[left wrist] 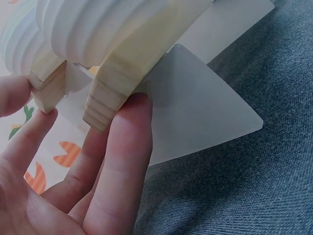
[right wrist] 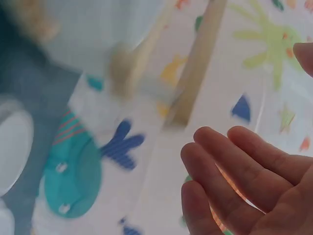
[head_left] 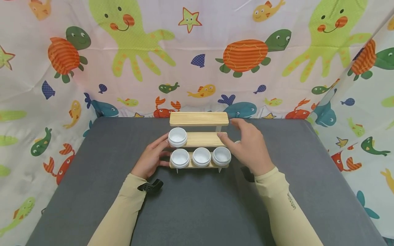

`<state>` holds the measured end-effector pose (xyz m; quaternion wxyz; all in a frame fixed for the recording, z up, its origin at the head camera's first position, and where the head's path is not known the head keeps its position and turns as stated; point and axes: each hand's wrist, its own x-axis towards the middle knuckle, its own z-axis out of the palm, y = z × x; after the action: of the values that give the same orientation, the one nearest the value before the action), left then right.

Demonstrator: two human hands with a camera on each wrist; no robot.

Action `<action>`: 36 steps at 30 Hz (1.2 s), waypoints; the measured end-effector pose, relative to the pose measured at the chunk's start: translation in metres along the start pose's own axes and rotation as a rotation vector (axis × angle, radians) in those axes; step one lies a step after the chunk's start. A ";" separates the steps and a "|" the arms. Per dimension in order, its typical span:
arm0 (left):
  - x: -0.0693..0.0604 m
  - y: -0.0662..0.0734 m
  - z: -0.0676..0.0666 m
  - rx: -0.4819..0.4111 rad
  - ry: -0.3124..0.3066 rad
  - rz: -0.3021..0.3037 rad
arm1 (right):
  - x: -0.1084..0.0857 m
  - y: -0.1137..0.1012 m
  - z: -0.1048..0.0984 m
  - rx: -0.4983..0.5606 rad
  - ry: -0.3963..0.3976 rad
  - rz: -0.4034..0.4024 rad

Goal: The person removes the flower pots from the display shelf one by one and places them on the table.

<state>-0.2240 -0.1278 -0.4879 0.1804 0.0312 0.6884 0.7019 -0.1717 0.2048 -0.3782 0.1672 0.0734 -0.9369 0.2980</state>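
A three-tier wooden rack (head_left: 203, 139) with clear side panels (left wrist: 205, 107) stands at the table's far side. One white ribbed cup (head_left: 177, 136) sits at the left of its middle shelf. Along the bottom shelf is a row of three more, among them a white cup (head_left: 201, 156). My left hand (head_left: 150, 158) holds the rack's left end; in the left wrist view, thumb and finger pinch one shelf end while other fingers touch a lower one. My right hand (head_left: 250, 145) hovers by the rack's right end, with fingers spread and nothing between them in the right wrist view.
White round objects (right wrist: 12, 147) lie right of the rack, mostly hidden by my right hand in the head view. A grey cloth (head_left: 197, 212) covers the table. A curtain (head_left: 197, 78) printed with sea animals hangs behind the rack and along both sides.
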 end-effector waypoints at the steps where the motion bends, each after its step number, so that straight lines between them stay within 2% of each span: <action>1: 0.000 0.000 0.000 0.000 0.002 -0.001 | 0.003 -0.007 0.002 -0.002 -0.012 -0.020; 8: 0.002 -0.001 -0.001 0.009 0.001 -0.008 | 0.011 -0.054 0.027 -0.010 -0.134 -0.099; 13: 0.000 0.000 -0.001 0.004 0.001 -0.018 | 0.016 -0.074 0.047 -0.072 -0.206 -0.133; 17: -0.001 0.002 0.000 -0.017 0.000 -0.026 | 0.021 -0.082 0.058 -0.087 -0.232 -0.143; 26: -0.001 0.002 -0.002 -0.043 -0.012 -0.020 | 0.026 -0.097 0.072 -0.033 -0.254 -0.151; 36: 0.000 0.001 -0.003 -0.040 -0.021 -0.021 | 0.029 -0.102 0.081 -0.094 -0.259 -0.127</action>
<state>-0.2252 -0.1302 -0.4867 0.1955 0.0276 0.6725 0.7133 -0.1968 0.0736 -0.3754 0.0667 0.1626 -0.9570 0.2308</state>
